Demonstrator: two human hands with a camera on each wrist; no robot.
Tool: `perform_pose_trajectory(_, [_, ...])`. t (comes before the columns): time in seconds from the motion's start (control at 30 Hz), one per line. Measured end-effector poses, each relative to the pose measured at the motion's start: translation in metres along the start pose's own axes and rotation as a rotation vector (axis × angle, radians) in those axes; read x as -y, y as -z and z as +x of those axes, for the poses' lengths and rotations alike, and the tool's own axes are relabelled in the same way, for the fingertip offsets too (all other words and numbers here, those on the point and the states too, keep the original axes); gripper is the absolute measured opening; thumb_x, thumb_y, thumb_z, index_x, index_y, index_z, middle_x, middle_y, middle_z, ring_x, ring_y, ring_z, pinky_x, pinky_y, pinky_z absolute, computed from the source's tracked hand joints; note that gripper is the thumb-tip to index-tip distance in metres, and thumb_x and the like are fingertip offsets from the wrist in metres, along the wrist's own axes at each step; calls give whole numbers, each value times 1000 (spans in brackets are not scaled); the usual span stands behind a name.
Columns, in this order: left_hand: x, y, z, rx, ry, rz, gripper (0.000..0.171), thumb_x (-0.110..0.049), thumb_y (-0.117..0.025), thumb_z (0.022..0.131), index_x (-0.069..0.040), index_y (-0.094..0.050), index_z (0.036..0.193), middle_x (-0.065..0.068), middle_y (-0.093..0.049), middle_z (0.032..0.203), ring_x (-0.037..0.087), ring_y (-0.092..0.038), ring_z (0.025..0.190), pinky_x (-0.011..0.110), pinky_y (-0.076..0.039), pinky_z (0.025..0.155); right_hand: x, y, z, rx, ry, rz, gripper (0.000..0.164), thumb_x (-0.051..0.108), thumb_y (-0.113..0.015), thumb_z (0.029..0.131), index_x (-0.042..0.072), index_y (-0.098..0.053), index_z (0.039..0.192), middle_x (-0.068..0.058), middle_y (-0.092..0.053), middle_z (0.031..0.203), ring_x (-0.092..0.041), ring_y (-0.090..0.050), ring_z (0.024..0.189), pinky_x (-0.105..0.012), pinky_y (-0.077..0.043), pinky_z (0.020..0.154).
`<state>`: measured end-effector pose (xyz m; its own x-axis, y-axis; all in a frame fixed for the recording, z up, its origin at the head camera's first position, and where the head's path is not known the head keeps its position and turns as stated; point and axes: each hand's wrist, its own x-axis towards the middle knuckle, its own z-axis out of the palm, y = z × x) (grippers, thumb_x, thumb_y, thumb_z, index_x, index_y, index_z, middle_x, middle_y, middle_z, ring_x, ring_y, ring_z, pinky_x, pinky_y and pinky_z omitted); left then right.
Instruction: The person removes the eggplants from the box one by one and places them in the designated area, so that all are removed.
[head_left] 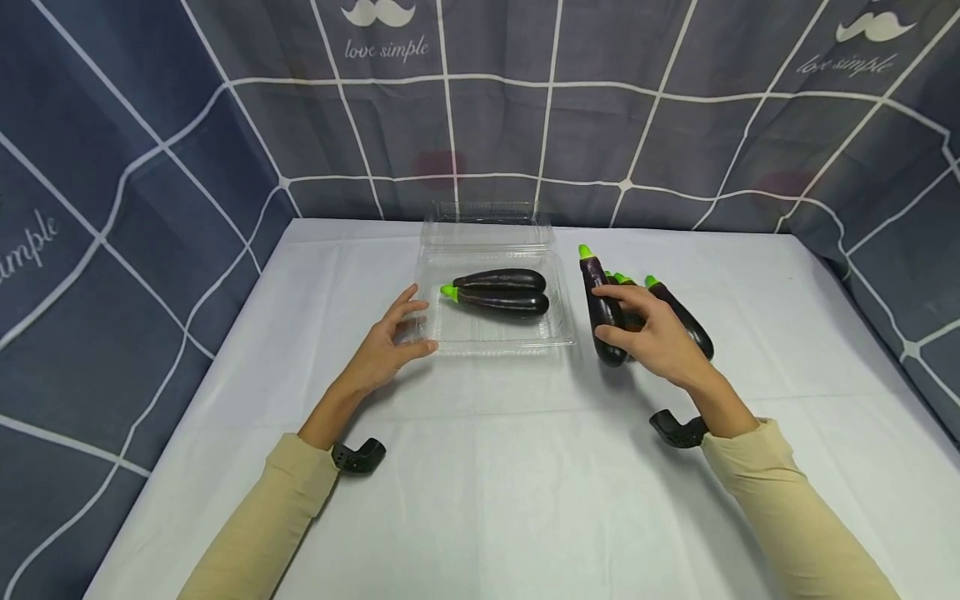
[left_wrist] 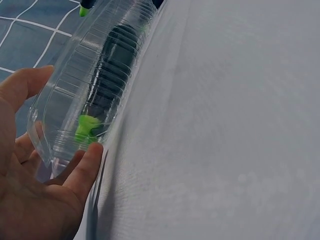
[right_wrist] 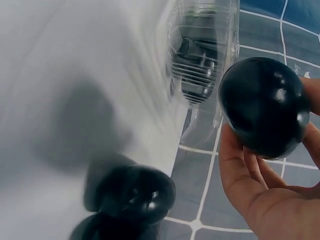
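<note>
Two dark purple eggplants [head_left: 501, 302] lie side by side in a clear plastic clamshell box [head_left: 491, 333], one showing its green stem end at the left. Along the box's left wall is my left hand [head_left: 386, 346], fingers spread and loosely bent, thumb by the front corner. In the left wrist view the fingertips [left_wrist: 92, 157] come right at the ribbed wall. My right hand [head_left: 656, 333] grips another eggplant [head_left: 600, 312] between thumb and fingers, right of the box. The right wrist view shows its rounded end [right_wrist: 265, 106] raised over the cloth.
More eggplants [head_left: 681, 318] lie under and beyond the right hand, their green ends pointing away. The box's lid [head_left: 487, 235] stands folded back behind it. A white cloth [head_left: 480, 475] covers the table, with grey checked curtains [head_left: 495, 125] at the back and sides.
</note>
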<state>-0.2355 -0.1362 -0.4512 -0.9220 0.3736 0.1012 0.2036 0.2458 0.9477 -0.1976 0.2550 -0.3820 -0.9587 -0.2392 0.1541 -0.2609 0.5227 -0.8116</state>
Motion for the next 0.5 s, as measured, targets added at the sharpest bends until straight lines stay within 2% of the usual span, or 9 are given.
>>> perform_pose_trajectory(0.1, [0, 0, 0, 2, -1, -1, 63, -15, -72, 91, -1, -43, 145, -6, -11, 164, 31, -24, 144, 52, -20, 115, -2, 2, -2, -21, -20, 2, 51, 6, -73, 89, 9, -58, 137, -17, -50, 133, -38, -47, 122, -19, -49, 74])
perform_pose_trajectory(0.2, [-1, 1, 0, 1, 3, -4, 63, -15, -72, 91, -2, -43, 145, -9, -11, 164, 30, -24, 144, 52, -20, 115, -2, 4, -4, -32, -43, -4, 51, 9, -74, 88, 9, -59, 137, -18, -48, 127, -40, -48, 122, -19, -49, 75])
perform_pose_trajectory(0.37, [0, 1, 0, 2, 3, -6, 62, -15, -72, 91, -2, -43, 145, -13, -12, 162, 30, -24, 144, 50, -21, 116, -3, 10, -8, -36, -60, -17, 51, 11, -74, 89, 9, -59, 137, -16, -49, 117, -41, -50, 120, -37, -47, 87])
perform_pose_trajectory(0.43, [1, 1, 0, 4, 3, -3, 62, -15, -72, 92, -2, -43, 145, -13, -12, 162, 29, -24, 144, 50, -21, 116, -3, 13, -9, -36, -67, -9, 51, 11, -73, 90, 9, -58, 138, -16, -50, 119, -42, -47, 122, -45, -44, 91])
perform_pose_trajectory(0.5, [0, 2, 0, 3, 1, -1, 62, -15, -72, 92, -2, -43, 145, -12, -12, 163, 30, -24, 144, 50, -21, 115, -4, 18, -11, -41, -84, -2, 51, 11, -72, 91, 10, -57, 140, -17, -49, 123, -41, -45, 124, -48, -43, 93])
